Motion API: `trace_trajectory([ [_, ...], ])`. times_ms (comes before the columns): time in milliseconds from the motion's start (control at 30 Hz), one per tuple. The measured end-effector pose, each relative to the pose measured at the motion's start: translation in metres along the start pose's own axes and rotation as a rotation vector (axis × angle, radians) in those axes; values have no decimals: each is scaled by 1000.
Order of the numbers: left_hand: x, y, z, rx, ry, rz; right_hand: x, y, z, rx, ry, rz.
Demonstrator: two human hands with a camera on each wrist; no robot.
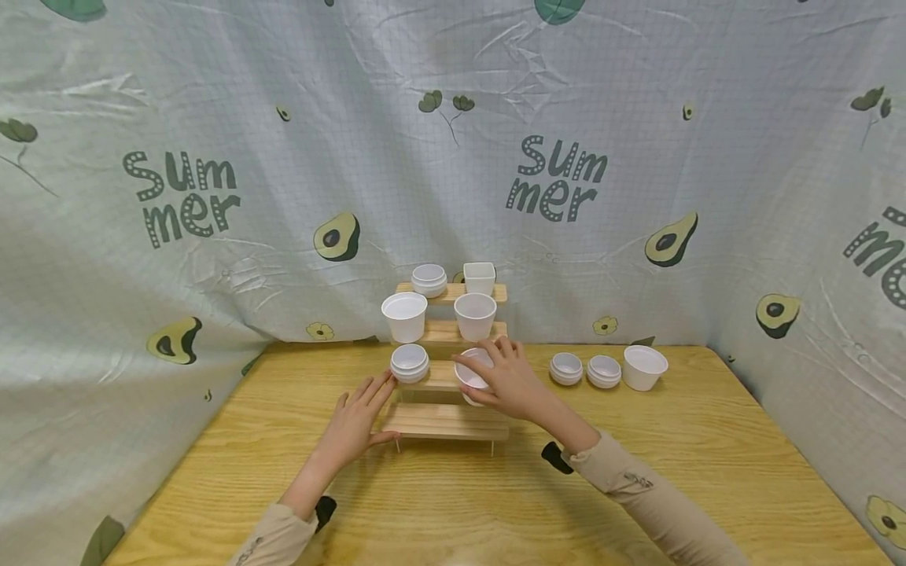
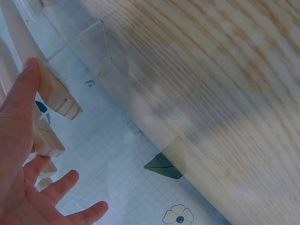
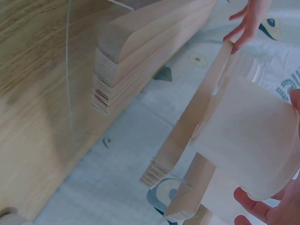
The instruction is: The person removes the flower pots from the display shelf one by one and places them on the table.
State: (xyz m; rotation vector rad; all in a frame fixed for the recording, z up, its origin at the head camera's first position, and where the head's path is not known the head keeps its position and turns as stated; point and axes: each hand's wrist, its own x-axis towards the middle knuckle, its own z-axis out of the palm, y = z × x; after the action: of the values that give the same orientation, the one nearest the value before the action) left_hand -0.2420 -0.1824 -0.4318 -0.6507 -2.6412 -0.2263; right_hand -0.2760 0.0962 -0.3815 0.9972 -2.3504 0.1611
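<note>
A tiered wooden shelf stand [image 1: 446,420] on clear supports stands on the table. My right hand [image 1: 511,385] holds a white tapered cup [image 3: 253,136] by its rim, thumb on the near side, at the right of the second step from the bottom. In the right wrist view its base sits at the plank's edge. My left hand [image 1: 354,424] touches the stand's left side with spread fingers, the thumb at the lowest step and fingertips at the step above. Next to those fingertips sits a low round white jar [image 1: 410,363].
Higher on the stand are two white cups [image 1: 405,316], another round jar [image 1: 429,280] and a square white pot [image 1: 479,278]. Right of the stand, two round jars [image 1: 566,369] and a white cup [image 1: 645,368] stand on the table [image 1: 453,503]. A printed curtain [image 1: 425,173] hangs behind.
</note>
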Motion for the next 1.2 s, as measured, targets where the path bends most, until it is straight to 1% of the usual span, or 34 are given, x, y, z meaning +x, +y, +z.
trace_trajectory([
  [200,0,1,-1,-10,3,-8,-5,-1,-2,22,5,-1],
  [367,-1,2,-1,-20,5,-14,-9,-1,-5,13,23,-9],
  [500,-1,2,-1,-16,6,-11,-13,0,-6,-4,20,-11],
  [700,-1,2,-2,-18,-5,-14,-20,3,-6,-10,33,-13],
  [900,0,2,-2,-25,-7,-16,-26,5,-10,-11,20,-1],
  [1067,0,1,-2,-24,-9,-15,-32,7,-12,-42,38,-19],
  [1200,0,1,-1,-18,-1,-11,-36,10,-13,-45,56,-36],
])
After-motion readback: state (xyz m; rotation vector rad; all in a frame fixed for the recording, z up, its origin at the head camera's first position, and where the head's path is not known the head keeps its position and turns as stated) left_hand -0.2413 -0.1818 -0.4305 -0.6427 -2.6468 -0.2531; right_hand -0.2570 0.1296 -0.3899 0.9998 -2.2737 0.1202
